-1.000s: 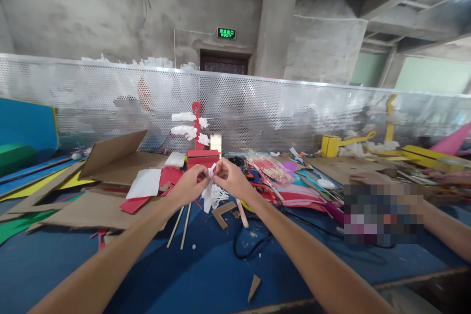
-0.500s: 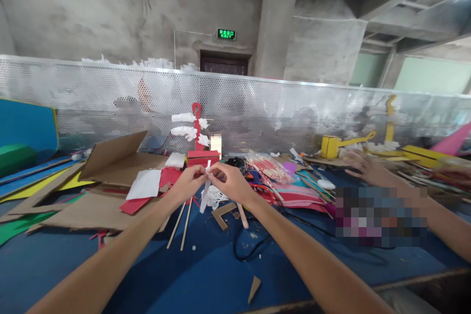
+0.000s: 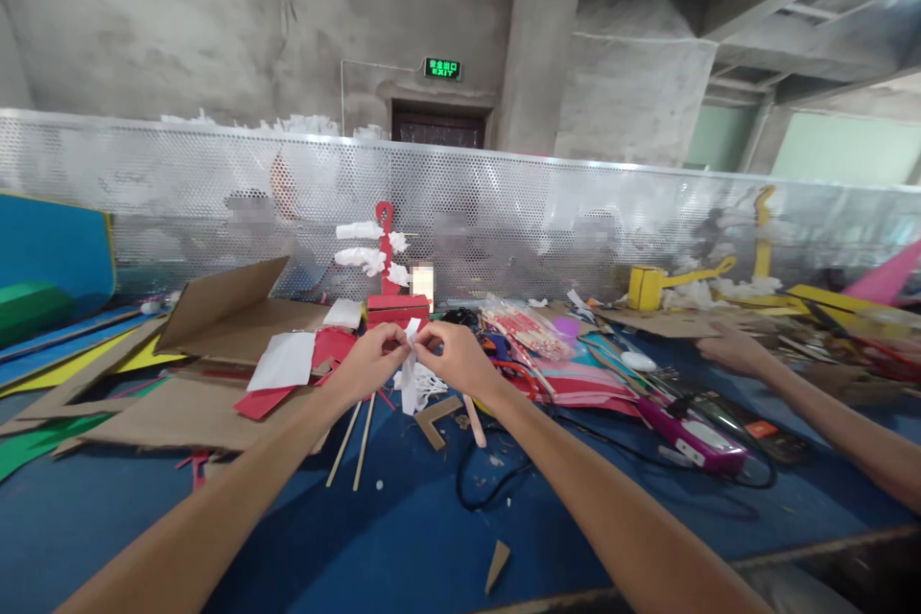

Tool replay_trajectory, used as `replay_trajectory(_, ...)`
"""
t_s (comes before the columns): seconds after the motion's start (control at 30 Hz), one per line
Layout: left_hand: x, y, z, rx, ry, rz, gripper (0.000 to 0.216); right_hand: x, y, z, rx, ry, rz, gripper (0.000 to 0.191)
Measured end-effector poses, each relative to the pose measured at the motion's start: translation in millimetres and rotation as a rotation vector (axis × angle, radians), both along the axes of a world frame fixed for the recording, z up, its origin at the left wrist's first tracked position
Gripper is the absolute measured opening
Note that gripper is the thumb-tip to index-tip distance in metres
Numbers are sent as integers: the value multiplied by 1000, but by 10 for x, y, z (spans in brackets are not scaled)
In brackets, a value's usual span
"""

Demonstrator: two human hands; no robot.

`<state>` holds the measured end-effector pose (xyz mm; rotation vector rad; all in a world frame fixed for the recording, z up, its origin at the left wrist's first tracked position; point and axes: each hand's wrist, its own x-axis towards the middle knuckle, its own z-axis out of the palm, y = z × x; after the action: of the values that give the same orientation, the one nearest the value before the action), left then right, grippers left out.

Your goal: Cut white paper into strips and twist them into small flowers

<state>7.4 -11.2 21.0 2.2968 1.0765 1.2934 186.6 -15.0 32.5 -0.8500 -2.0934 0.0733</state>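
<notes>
A narrow white paper strip [image 3: 410,386] hangs between my two hands, its short upper end sticking up above the fingers. My left hand [image 3: 375,360] pinches it from the left, and my right hand [image 3: 455,357] pinches it from the right, fingertips nearly meeting. Behind them stands a red box [image 3: 397,309] with a red upright [image 3: 387,254] that carries white paper pieces [image 3: 361,259]. Below the hands lie two thin wooden sticks [image 3: 365,441], crumpled white paper [image 3: 430,386] and an L-shaped cardboard piece [image 3: 436,424].
Cardboard sheets [image 3: 173,413] and a white sheet [image 3: 283,361] lie at left. At right are a black cable [image 3: 496,502], a purple device [image 3: 695,436] and another person's hand [image 3: 734,352]. A perforated metal screen [image 3: 504,211] runs along the back.
The paper strip has turned more upright and its wider face shows between my fingers. My hands stay nearly in place. The other person's hand at right has shifted right and down.
</notes>
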Motion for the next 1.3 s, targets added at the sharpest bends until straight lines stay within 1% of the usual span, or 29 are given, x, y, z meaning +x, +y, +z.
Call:
replay_trajectory(0.1,0,3,3,-25,-25,-24,11,-2,-1,4,-48,32,21,11)
replay_trajectory(0.23,5,7,18,-136,-118,-90,13,6,-13,19,-122,81,77,14)
replay_trajectory(0.37,9,17,24,-212,-197,-135,15,15,-28,45,-152,97,91,14)
replay_trajectory(0.6,-7,39,4,-218,-232,-161,16,20,-39,74,-158,114,72,15)
replay_trajectory(0.8,-14,28,24,-176,-194,-127,16,30,-21,61,-259,126,84,21)
replay_trajectory(0.93,-9,26,12,-180,-179,-88,19,32,-22,65,-189,90,65,20)
replay_trajectory(1.07,1,18,12,-168,-159,-57,21,27,-16,58,-111,44,7,16)
replay_trajectory(1.3,-11,46,-13,-192,-186,-93,22,21,2,28,-106,48,-14,16)
